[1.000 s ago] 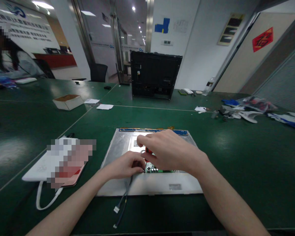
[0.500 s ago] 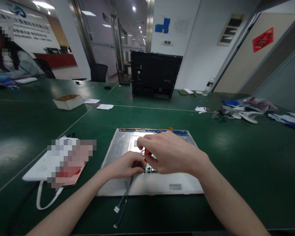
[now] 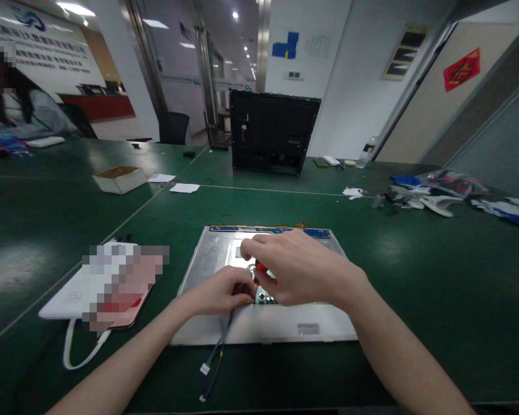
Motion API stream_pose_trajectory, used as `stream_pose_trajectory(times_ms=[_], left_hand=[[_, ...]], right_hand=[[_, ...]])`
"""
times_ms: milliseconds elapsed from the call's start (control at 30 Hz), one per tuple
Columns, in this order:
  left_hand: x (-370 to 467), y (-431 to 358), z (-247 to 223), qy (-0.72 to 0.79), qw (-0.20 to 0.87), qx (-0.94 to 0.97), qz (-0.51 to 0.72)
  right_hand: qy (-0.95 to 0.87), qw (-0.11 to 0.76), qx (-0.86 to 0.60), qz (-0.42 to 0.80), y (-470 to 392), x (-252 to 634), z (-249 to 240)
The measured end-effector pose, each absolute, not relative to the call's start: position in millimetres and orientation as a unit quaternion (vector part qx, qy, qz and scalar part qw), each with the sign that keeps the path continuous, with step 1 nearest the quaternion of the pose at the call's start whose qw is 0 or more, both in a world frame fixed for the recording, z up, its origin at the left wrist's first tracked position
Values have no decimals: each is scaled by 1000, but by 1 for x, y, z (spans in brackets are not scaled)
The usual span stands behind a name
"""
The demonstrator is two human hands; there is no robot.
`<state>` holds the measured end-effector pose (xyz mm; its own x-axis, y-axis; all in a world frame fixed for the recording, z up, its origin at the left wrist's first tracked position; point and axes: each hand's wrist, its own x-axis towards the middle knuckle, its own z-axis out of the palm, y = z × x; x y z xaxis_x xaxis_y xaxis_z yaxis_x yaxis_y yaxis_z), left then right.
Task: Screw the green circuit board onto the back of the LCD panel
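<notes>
Right hand (image 3: 303, 265) bent over the middle of a metal panel (image 3: 259, 328), fingers curled round a red-handled tool (image 3: 260, 266). Most of the tool is covered by the hand; its tip cannot be made out.

Left hand (image 3: 225, 288) just beside it, on the near-left side of the tool, thumb and fingers bent in close to each other at the near edge of a green circuit board (image 3: 266, 298). Whether the fingertips grip anything: cannot tell, hidden.

Panel lies flat on the dark green surface (image 3: 436, 276), beneath both hands. Blue strip (image 3: 320, 233) runs along its far edge, beyond the right hand. Pale label (image 3: 308, 329) on the near part, below the right wrist. Dark cables (image 3: 222, 346) come out from under the left hand, cross the panel's near edge and end on the surface, one in a white plug (image 3: 205, 368).

Left of the left hand, well apart: white slab (image 3: 64, 300) with a pink slab (image 3: 130, 318) overlapping it, both partly blurred; white cord (image 3: 70, 349) loops at their near side.

Far beyond the hands: black screen casing (image 3: 272, 132) stands upright, back showing. Small box (image 3: 121, 183) and paper sheets (image 3: 184, 188) to its left, bottle (image 3: 367, 153) to its right. Another person (image 3: 47, 109) sits at far left.
</notes>
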<state>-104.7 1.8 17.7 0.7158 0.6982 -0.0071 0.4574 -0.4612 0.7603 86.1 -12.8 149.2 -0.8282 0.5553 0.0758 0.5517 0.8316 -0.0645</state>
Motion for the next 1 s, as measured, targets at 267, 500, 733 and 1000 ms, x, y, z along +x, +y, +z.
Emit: stream_pose_trajectory(times_ms=[267,500,733,1000], left_hand=[[-105,2,17,343,395,837,158],[-104,1,17,363,367,841,162],[-105,1,18,362,393,831,156],[-105,1,17,344,365,849,166]], right_hand=[[-954,48,-297,11,-11,84,148],[-961,45,-269,38,-13,86,150],[-949,44,-312,7,-11,82,149],[-962,57,-264,37,-14,87,150]])
